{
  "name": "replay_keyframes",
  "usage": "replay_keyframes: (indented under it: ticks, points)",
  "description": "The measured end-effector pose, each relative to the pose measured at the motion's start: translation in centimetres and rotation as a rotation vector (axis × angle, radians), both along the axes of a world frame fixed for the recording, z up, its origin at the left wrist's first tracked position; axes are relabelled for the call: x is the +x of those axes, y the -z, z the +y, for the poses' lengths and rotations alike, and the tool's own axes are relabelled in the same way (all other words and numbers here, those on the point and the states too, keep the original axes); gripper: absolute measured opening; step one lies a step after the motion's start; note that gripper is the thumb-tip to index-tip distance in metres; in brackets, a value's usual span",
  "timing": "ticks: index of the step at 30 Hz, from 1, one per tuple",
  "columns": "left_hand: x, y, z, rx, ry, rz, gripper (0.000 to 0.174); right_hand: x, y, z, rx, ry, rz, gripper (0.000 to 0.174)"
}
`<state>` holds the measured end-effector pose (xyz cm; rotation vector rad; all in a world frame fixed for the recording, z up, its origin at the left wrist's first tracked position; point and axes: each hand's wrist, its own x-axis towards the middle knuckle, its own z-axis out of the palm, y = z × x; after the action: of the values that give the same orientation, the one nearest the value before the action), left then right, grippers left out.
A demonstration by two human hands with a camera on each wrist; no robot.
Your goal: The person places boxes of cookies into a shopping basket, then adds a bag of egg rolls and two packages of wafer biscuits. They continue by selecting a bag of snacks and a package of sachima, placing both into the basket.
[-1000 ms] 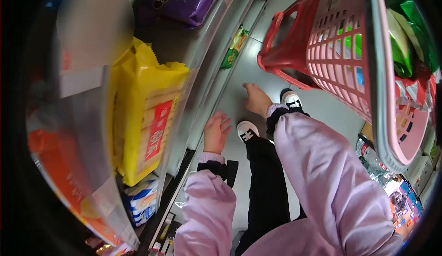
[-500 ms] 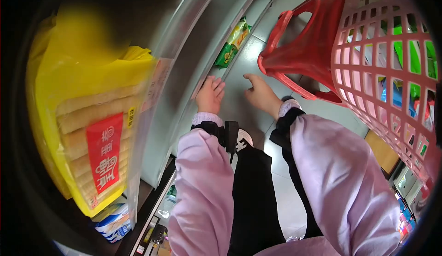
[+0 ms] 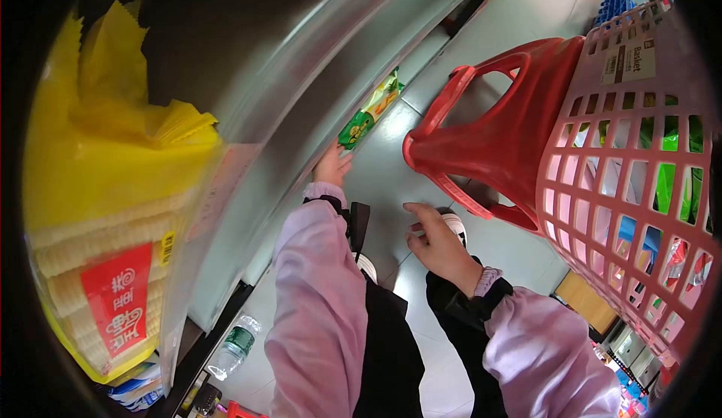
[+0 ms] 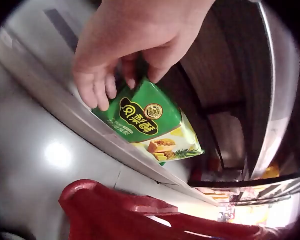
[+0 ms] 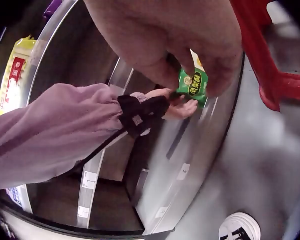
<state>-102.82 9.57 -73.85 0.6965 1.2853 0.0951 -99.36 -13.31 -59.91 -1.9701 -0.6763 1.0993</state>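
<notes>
My left hand (image 4: 135, 45) reaches down to a green-and-yellow pack of pineapple cakes (image 4: 145, 120) on the lowest shelf. In the left wrist view its fingertips and thumb are right at the pack's near edge, fingers slightly bent and spread along it. The head view has this hand (image 3: 329, 168) at the lower end of the same pack (image 3: 368, 113). Nothing is held by my right hand (image 3: 444, 246), which hovers over the floor with loosely bent fingers. In the right wrist view this hand (image 5: 175, 35) partly covers the pack (image 5: 194, 84).
A red stand (image 3: 489, 132) on the right bears a pink plastic basket (image 3: 579, 140) with several packaged goods inside. At the left, a yellow pack of rolls (image 3: 98, 192) lies on an upper shelf behind a clear edge strip (image 3: 301, 49). A bottle (image 3: 237, 343) is at lower left.
My left hand has moved forward to the pineapple cake pack. The right hand has come lower in view, its fingers still loose. The head view has shifted, bringing the red stand further into sight.
</notes>
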Motion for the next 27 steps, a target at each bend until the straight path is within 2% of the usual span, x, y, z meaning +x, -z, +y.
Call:
replay_keyframes:
  ticks: [3,4,7,8,9,12,16,17,19,21,25,27]
  points:
    - [0.1,0.0,-0.5,0.147,-0.034,-0.013,0.048,0.4,-0.5,0.0,-0.007,0.043,0.049,0.046]
    - [0.2,-0.6,-0.8,0.194,-0.024,0.066,0.039,0.5,-0.7,0.1,-0.020,0.050,0.052,0.046]
    - [-0.6,-2.2,-2.2,0.290,-0.033,-0.059,0.033,0.2,-1.2,0.3,-0.037,0.076,0.052,0.046]
    - [-1.3,-1.7,-2.6,0.322,-0.032,-0.079,0.019,-0.3,-1.0,0.2,-0.033,0.086,0.045,0.046]
    - [-2.1,-1.9,-3.1,0.388,-0.020,-0.083,0.016,-0.8,-1.1,0.1,-0.030,0.096,0.038,0.046]
    - [-4.4,-4.0,-5.0,0.592,-0.015,-0.056,0.024,-1.9,-2.3,0.3,-0.054,0.091,0.077,0.046]
    - [-9.6,-5.4,-7.8,0.755,0.000,0.012,0.022,-2.6,-5.8,0.5,-0.065,0.084,0.154,0.047]
    - [-10.9,-6.4,-8.6,0.752,0.006,0.025,0.021,-2.6,-6.6,0.2,-0.059,0.078,0.155,0.047]
    - [-13.4,-10.1,-10.1,0.856,0.128,0.082,0.019,-2.8,-8.5,-0.3,-0.046,0.065,0.153,0.047]
    - [-16.7,-12.2,-11.4,0.839,0.244,0.114,0.015,-3.4,-10.3,-1.0,-0.017,0.059,0.117,0.048]
    - [-21.3,-21.3,-13.9,0.616,0.300,0.040,0.013,-3.8,-16.3,-3.0,-0.015,-0.044,-0.101,0.051]
    - [-22.6,-26.6,-14.9,0.480,0.238,-0.010,0.012,-3.7,-20.9,-4.3,-0.032,-0.074,-0.159,0.062]
